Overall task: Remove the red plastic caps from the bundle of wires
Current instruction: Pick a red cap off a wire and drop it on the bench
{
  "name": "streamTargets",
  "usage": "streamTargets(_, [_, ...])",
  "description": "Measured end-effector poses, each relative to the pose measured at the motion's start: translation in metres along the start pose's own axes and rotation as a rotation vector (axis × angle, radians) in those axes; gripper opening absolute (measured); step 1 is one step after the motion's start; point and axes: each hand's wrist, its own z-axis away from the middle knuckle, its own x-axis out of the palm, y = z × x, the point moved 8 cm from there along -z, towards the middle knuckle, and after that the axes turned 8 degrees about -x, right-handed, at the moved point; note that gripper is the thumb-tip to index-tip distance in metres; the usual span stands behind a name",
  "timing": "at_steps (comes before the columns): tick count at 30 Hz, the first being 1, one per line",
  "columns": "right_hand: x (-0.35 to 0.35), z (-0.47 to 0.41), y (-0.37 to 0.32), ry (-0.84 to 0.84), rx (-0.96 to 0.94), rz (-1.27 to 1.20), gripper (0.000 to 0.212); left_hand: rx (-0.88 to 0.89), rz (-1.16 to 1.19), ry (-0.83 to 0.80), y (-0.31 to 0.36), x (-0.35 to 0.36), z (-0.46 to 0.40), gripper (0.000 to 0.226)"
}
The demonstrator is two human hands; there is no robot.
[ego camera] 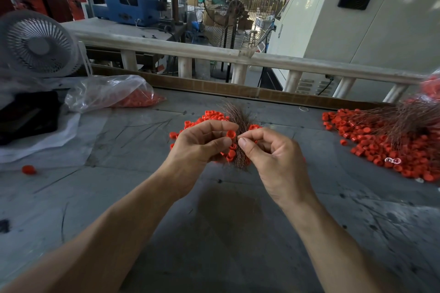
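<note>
Above the grey table [142, 197], a red cap [231, 134] is pinched by the left hand [202, 145]; the wires [240, 126] are pinched by the right hand [269, 154].

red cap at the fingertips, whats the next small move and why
Probably pull the red cap off leftward: the left hand pinches it while the right hand pinches the wire bundle beside it, so the hands seem set to separate.
</note>
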Motion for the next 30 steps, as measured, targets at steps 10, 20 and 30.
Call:
streamTargets(10, [-0.0011,-0.0004,-0.0014,0.002,0.009,0.039,0.012,0.006,-0.043,0.04,0.0,-0.0014,-0.0006,0.027])
streamTargets(20, [-0.0031,-0.0003,-0.0007,0.024,0.035,0.02,0.014,-0.029,0.016,0.056,-0.0022,-0.0052,-0.0017,0.027])
streamTargets(30, [-0.0028,0.0002,-0.0022,0.028,0.031,0.037,0.015,-0.05,0.055,0.069,-0.0024,-0.0067,-0.0018,0.026])
